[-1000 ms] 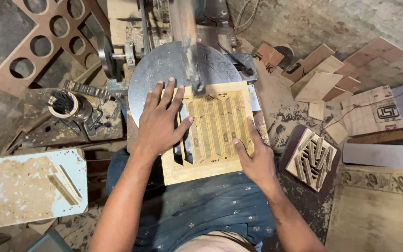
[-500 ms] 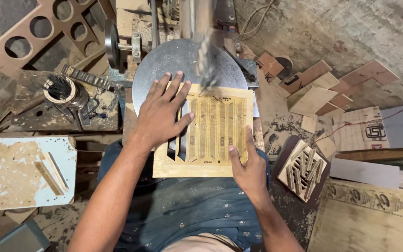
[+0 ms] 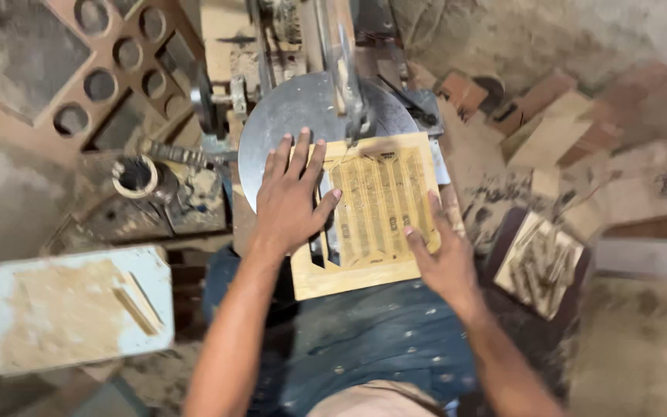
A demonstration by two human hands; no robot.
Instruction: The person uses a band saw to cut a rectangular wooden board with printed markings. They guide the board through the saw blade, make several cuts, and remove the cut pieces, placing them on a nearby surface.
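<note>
Though flat: panel (image 3: 376, 212) under L/R hands

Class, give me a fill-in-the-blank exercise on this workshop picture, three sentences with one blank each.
1. The left hand lies flat on the pale square wooden panel with cut ____.
2. The panel rests on a round grey ____ saw table.
3. The right hand presses the panel's ____ edge.

Missing words: slots; metal; right
</note>
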